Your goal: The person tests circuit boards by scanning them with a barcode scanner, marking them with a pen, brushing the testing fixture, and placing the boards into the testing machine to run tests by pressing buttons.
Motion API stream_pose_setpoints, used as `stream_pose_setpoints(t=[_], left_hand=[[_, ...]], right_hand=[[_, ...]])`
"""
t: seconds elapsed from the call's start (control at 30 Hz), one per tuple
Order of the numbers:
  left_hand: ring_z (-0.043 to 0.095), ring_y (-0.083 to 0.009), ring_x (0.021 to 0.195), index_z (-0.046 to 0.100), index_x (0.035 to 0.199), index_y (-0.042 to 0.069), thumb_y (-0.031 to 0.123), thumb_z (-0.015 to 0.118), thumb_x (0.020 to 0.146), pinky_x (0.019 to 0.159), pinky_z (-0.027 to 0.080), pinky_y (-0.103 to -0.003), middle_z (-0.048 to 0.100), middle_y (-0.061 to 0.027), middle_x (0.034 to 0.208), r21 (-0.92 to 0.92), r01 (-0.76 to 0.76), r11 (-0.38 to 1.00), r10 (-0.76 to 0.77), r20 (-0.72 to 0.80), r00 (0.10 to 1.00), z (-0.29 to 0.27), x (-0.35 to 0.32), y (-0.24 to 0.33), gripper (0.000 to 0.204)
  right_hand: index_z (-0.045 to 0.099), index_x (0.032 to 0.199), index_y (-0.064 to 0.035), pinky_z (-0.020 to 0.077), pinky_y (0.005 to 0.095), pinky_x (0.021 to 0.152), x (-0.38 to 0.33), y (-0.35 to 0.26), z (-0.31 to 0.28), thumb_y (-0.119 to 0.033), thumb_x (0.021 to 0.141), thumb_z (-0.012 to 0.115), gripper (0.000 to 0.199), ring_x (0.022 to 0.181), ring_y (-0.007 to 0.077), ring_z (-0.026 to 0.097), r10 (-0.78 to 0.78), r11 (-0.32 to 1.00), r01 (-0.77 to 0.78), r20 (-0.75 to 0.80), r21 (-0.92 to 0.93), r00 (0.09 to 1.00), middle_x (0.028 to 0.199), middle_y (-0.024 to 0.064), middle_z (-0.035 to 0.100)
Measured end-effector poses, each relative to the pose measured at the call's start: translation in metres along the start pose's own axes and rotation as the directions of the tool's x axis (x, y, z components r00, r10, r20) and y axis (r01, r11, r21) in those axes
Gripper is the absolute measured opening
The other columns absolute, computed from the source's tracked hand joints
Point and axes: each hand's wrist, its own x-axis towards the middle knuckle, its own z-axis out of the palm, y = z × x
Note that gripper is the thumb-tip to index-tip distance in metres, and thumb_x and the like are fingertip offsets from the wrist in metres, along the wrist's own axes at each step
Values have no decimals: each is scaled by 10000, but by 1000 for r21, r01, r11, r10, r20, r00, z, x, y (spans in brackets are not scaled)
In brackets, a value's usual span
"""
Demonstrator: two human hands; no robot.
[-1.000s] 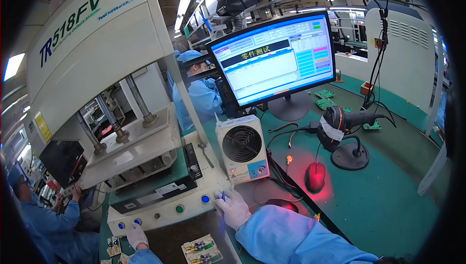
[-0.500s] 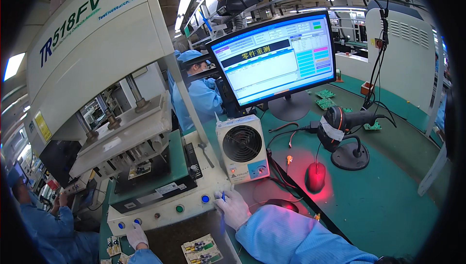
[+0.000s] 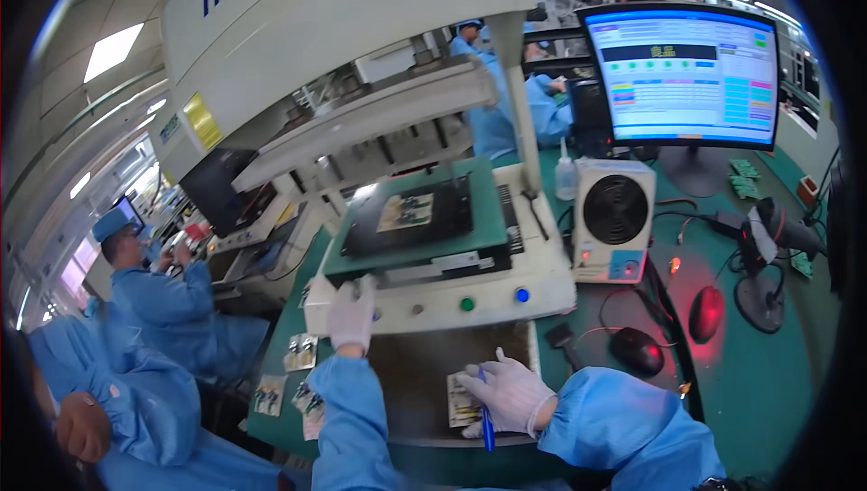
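My left hand, in a white glove, reaches up against the left end of the test machine's front panel, beside its buttons. Its fingers look stretched out, slightly blurred, with nothing visible in them. My gloved right hand has a blue pen held in it, pointing down. Under its fingertips lies a small circuit board on the dark recessed surface in front of the machine; whether they grip it is unclear. Another board sits on the black fixture below the raised press plate.
More small boards lie left of my left forearm. Right of the machine stand a fan unit, a monitor, two mice, a barcode scanner and loose cables. Co-workers in blue sit at the left.
The view has swung left. The press plate has risen off the fixture, showing the board there. My right hand has moved from the panel to the board in front; the monitor's display differs.
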Motion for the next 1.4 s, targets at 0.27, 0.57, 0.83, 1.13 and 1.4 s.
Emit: stream_pose_setpoints(t=[0.27,0.57,0.83,1.13,1.4], left_hand=[[537,-326,1141,652,1138,95,461,610,843,965,440,-414,590,-146,1215,254,-732,633,714,173,678,12,106,74,472],[537,-303,1094,658,1037,30,427,610,854,946,425,-411,615,-114,1085,257,-875,411,840,266,473,29,156,68,440],[550,-307,1014,670,1056,110,325,643,833,939,429,-416,581,-110,1061,-105,-876,470,882,36,469,-42,77,71,312],[532,-291,1063,668,936,20,377,681,775,1023,373,-452,583,-106,1047,-311,-874,374,856,479,196,-2,-84,34,392],[533,-311,1148,636,926,30,347,698,795,1076,353,-525,590,-118,1099,-465,-757,459,888,246,388,32,-108,5,349]], right_hand=[[570,1118,-38,414,523,963,11,-8,6,-516,577,787,754,956,316,566,81,995,-84,-50,-59,995,994,138,560],[557,1135,-16,436,542,966,13,3,12,-594,586,768,825,959,374,591,116,990,-122,93,64,989,1051,203,600],[595,1111,-57,490,492,857,18,0,-31,-573,537,812,802,885,391,611,124,990,-117,-87,74,989,1065,175,628],[548,1181,-70,438,473,954,149,72,-99,-511,524,853,849,1112,440,520,82,996,-89,-339,-4,937,1195,193,578],[591,1159,-58,533,397,793,318,157,-37,-650,581,747,842,835,344,661,70,952,-134,-230,-276,971,875,189,667]])
